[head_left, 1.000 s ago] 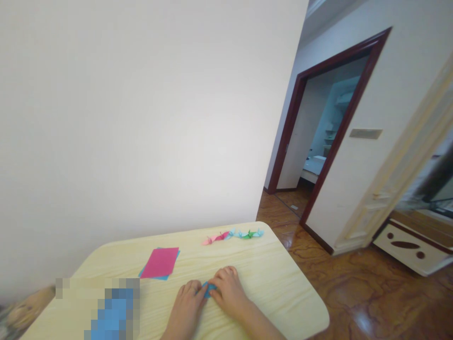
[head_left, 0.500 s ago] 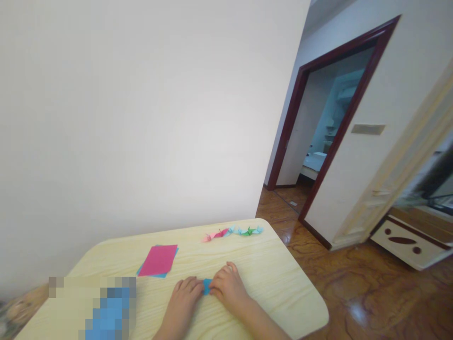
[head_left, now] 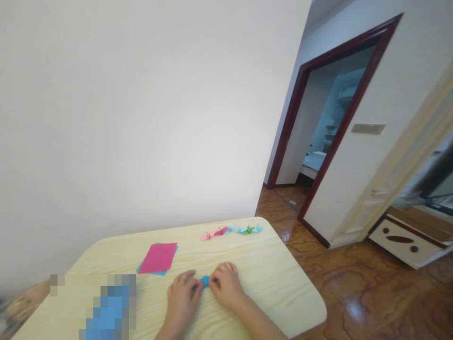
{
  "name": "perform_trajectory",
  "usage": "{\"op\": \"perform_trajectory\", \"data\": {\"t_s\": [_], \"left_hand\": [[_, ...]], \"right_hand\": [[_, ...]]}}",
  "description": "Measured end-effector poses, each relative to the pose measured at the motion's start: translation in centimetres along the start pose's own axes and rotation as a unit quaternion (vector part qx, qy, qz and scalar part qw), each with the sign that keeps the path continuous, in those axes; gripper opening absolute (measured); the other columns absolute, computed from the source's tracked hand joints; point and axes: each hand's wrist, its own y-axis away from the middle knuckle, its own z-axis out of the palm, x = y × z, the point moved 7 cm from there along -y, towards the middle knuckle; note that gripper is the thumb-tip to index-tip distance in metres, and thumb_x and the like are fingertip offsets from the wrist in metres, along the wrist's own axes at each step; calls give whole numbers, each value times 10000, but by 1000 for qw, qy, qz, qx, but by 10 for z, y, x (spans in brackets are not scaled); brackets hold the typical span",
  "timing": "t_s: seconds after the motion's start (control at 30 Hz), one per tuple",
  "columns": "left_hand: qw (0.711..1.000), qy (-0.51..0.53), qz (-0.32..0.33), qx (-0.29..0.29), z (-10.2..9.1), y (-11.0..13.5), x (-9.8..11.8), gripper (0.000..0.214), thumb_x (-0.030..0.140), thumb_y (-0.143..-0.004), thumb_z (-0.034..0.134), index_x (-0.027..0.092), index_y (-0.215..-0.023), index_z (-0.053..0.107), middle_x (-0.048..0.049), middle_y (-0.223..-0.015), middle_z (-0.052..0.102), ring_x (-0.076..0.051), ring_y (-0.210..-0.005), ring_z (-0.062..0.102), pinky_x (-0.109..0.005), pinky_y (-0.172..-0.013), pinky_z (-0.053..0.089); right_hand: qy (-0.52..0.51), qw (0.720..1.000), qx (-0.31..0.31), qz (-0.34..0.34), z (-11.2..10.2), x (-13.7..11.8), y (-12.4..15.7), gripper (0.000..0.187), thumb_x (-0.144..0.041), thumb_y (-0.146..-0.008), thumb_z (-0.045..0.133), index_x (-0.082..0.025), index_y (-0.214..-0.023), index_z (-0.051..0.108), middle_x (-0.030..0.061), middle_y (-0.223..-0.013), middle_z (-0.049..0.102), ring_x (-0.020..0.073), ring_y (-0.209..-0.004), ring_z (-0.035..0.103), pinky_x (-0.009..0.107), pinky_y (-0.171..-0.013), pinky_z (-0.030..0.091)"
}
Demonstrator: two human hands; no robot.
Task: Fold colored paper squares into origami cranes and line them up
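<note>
A small folded piece of blue paper [head_left: 205, 282] is between my two hands, low over the table. My left hand [head_left: 184, 291] pinches its left end between thumb and fingers. At the right end, the thumb and fingers of my right hand [head_left: 226, 284] close on the paper. My fingertips cover both its ends, so the exact folds cannot be made out. Beyond my left hand lies a stack of square paper sheets [head_left: 158, 258], magenta on top with blue edges showing beneath. Farther back is a row of small folded paper figures [head_left: 231, 230] in pink, magenta, light blue and green.
The pale wooden table [head_left: 283, 283] has rounded corners and stands against a white wall [head_left: 159, 118]. A pixelated blue patch [head_left: 108, 311] covers the table's near left. To the right are a wooden floor [head_left: 354, 293], a doorway with a dark red frame [head_left: 350, 118] and a low cabinet [head_left: 403, 241].
My left hand has turned from lying flatter beside the blue paper to pinching it. The strip between my hands has tilted and looks smaller. The paper stack and figures stay where they were.
</note>
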Motion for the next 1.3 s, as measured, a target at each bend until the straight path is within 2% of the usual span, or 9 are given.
{"op": "perform_trajectory", "data": {"t_s": [0.17,0.57,0.87,1.3], "left_hand": [[999,-1,-42,2,-1,1,-2,157,272,-756,545,285,-731,699,-23,-1139,622,-260,-1085,497,-411,-847,354],[997,-5,-78,-12,-1,0,-5,179,332,-759,531,294,-723,702,-7,-1188,605,-261,-1117,476,-418,-870,327],[996,-10,-89,-15,-2,0,-3,158,324,-729,552,279,-682,696,-5,-1202,596,-261,-1121,470,-417,-878,317],[996,-6,-87,-11,-3,0,-3,109,304,-680,578,262,-640,671,5,-1171,612,-260,-1104,487,-405,-871,324]], "right_hand": [[0,1000,5,8,1,1,-2,75,-276,-759,596,-230,-742,652,14,-837,591,191,-894,484,330,-868,266],[6,998,-31,54,7,7,-10,84,-327,-717,636,-255,-728,679,13,-877,603,194,-927,489,324,-875,266],[39,994,-62,85,9,9,-18,138,-353,-691,637,-232,-672,700,41,-862,629,223,-923,504,345,-864,295],[66,989,-88,97,2,1,-23,108,-323,-652,654,-229,-618,695,66,-822,656,248,-900,533,367,-823,348]]}}
